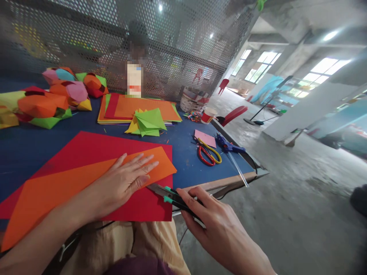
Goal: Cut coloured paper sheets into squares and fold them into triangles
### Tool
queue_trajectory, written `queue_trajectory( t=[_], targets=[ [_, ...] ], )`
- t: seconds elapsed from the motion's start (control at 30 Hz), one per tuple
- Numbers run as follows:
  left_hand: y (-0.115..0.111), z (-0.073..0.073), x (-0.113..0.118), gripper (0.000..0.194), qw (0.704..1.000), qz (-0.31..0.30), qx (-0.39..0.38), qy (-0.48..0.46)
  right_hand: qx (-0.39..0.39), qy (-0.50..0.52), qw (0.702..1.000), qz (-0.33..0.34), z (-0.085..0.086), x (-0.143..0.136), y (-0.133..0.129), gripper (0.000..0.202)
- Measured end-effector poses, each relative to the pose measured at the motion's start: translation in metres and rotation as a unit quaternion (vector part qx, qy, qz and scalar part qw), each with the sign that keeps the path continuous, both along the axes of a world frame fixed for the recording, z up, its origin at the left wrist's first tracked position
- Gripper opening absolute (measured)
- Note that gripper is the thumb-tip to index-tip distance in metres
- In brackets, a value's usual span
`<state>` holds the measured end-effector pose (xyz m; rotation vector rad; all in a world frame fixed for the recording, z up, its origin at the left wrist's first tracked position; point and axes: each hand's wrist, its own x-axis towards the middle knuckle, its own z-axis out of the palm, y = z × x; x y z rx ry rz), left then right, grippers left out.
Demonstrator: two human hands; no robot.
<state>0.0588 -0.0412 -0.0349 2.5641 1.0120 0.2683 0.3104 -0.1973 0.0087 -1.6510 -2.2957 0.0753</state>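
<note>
- Red sheet (pixel 137 212) lies flat on the blue tabletop (pixel 186 177) and serves as landmark; the orange sheet (pixel 63 187) lies slantwise across it, overhanging its left side and reaching just past its right edge.
- The step in hand looks like steadying the orange sheet while a blade sits at its near edge, over the red sheet's right part.
- The left hand (pixel 126 179) is palm down above the red sheet, fingers extended and slightly spread, pressing on the orange sheet and pinching nothing.
- The right hand (pixel 212 217), off the red sheet's near right corner, is closed around the handle of the utility knife (pixel 169 194), thumb and fingers pressed to it.
- Any shift of the blade from here would, I judge, call for firm pressure from the left palm, with its thumb and fingertips clear of the metal.
- The orange sheet looks smooth and matte, with a long straight far edge and an angled right end; whether the blade tip is under it or between layers, I cannot tell.
- The knife is black and teal, its metal blade extended.
- Right of the red sheet are the scissors (pixel 207 154) and, farther off, the glue gun (pixel 229 145); beyond its far edge sits the paper stack (pixel 151 109).
</note>
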Motion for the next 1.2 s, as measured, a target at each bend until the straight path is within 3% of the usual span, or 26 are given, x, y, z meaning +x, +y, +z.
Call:
queue_trajectory(
  t=[0.13,0.33,0.53,0.73,0.9,1.2],
  targets=[
    [0.0,0.003,-0.027,0.064,0.998,0.031,0.034,0.038,0.006,-0.003,1.0,0.001,-0.001,0.0,0.0,0.037],
    [-0.006,0.011,-0.058,0.054,0.997,-0.015,0.033,0.07,0.012,-0.004,1.0,0.002,-0.003,0.0,0.0,0.038],
    [-0.005,0.015,-0.059,0.052,0.994,-0.041,0.044,0.096,0.01,0.001,1.0,0.0,-0.005,-0.003,0.001,0.037],
    [-0.005,0.01,-0.061,0.047,0.995,-0.042,0.071,0.051,-0.006,0.018,1.0,0.007,-0.003,-0.005,-0.003,0.037],
    [-0.005,0.007,-0.061,0.051,0.994,-0.044,0.069,0.069,-0.007,0.012,1.0,0.008,-0.001,-0.008,0.0,0.038],
    [-0.007,0.015,-0.059,0.051,0.995,-0.034,0.046,0.083,-0.014,0.017,1.0,0.011,-0.002,-0.012,-0.001,0.036]
  ],
)
